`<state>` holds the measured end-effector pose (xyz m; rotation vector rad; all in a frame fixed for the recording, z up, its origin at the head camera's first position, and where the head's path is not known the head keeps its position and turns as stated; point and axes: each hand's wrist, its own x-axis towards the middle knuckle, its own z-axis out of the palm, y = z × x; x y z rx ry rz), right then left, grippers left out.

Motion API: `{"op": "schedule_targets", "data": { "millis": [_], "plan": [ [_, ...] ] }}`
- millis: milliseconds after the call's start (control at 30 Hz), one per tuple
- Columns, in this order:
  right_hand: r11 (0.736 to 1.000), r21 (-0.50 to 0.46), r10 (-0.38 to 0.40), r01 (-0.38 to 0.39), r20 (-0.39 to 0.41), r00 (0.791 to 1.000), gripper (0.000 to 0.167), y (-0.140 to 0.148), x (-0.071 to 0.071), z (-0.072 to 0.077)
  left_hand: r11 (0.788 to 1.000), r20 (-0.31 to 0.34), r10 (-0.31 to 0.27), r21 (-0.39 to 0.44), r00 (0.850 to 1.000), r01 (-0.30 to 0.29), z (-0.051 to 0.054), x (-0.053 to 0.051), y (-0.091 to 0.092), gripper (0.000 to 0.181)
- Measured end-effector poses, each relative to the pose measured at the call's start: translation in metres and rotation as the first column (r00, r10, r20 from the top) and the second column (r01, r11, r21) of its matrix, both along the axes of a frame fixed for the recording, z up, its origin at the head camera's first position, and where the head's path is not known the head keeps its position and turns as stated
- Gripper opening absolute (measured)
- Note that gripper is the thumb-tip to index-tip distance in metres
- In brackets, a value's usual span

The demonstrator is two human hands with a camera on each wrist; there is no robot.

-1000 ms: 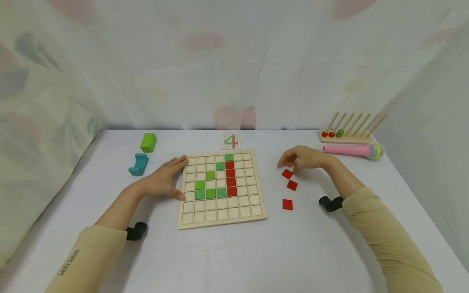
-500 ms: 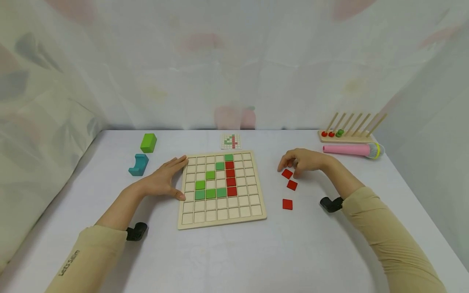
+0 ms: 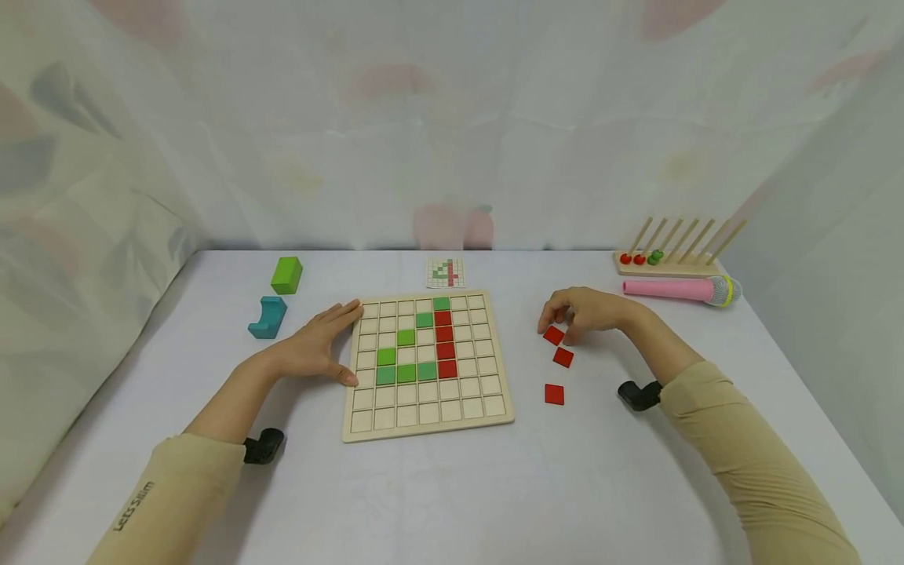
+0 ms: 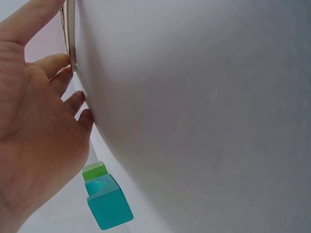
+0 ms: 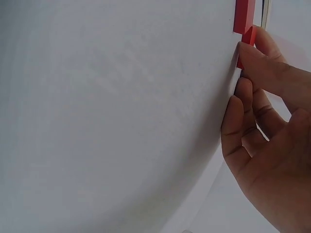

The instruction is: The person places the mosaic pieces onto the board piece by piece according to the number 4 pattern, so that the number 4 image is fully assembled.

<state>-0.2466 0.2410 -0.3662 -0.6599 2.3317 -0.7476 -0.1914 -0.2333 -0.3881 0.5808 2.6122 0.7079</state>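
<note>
A square wooden grid board (image 3: 431, 431) lies mid-table in the head view. Green tiles (image 3: 406, 373) and a column of red tiles (image 3: 444, 333) fill some of its cells. My left hand (image 3: 311, 345) is spread along the board's left edge, thumb and fingertips touching it; the left wrist view shows its fingers extended. To the right of the board, my right hand (image 3: 586, 308) has thumb and index finger on opposite sides of a loose red tile (image 3: 554, 335), pinching it at the table surface. Two more red tiles, one close (image 3: 563, 357) and one nearer the front (image 3: 554, 394), lie flat.
Behind the board lies a small pattern card (image 3: 446, 273). A green block (image 3: 286, 275) and a teal curved block (image 3: 267, 317) stand at the left. Back right are a pegged wooden rack (image 3: 667, 265) with red and green beads and a pink toy microphone (image 3: 671, 289).
The right hand has come slightly lower and toward me, its thumb and index finger settling at the sides of the farthest loose red tile. Left hand and board stay put.
</note>
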Motion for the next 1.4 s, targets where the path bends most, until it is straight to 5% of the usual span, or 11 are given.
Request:
{"op": "schedule_targets", "data": {
  "millis": [933, 1400],
  "plan": [
    [0.997, 0.039, -0.058, 0.062, -0.09, 0.994, 0.012, -0.013, -0.003, 0.005, 1.0, -0.004, 0.005, -0.002, 1.0, -0.005, 0.0, 0.001, 0.0, 0.127],
    [0.998, -0.03, -0.053, 0.05, -0.127, 0.991, 0.022, -0.04, 0.007, 0.021, 1.0, -0.006, 0.003, -0.006, 1.0, -0.003, -0.001, 0.0, 0.0, 0.127]
  ]
}}
